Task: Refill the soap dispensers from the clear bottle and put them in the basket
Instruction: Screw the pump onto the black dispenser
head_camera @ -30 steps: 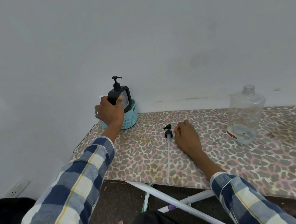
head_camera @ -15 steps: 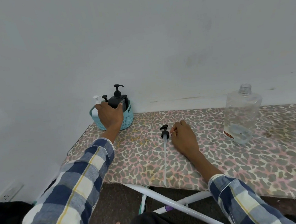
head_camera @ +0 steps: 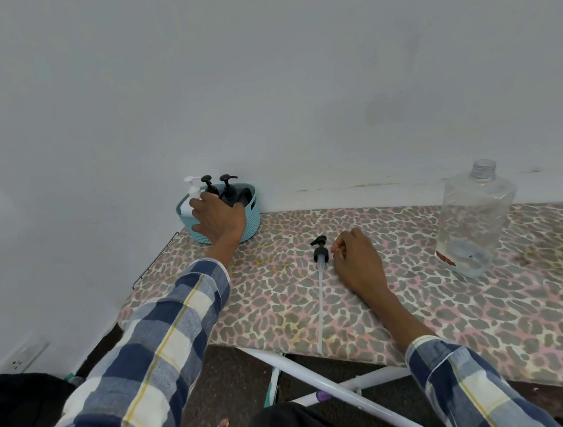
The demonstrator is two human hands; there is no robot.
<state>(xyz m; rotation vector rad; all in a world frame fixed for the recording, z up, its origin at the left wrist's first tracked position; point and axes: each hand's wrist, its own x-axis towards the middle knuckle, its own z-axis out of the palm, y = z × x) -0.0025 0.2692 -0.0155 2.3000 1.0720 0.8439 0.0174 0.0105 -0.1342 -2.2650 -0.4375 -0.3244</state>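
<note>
- While the left hand (head_camera: 218,219) curls over the woven teal plastic basket (head_camera: 251,221), black pump dispensers (head_camera: 232,194) stand inside it.
- The right hand (head_camera: 357,261), loosely curled, rests beside a loose black pump (head_camera: 320,254).
- The clear plastic bottle (head_camera: 473,222) stands uncapped, well apart.

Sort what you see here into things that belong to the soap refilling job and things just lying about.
Job: clear bottle; teal basket; dispensers in it; loose pump; left hand; right hand.
Lying about: black cap; wall socket.

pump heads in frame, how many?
4. Three stand up out of the basket: a white pump, a black pump and a taller black pump. A loose pump lies on the board. The left hand may hide more.
</note>
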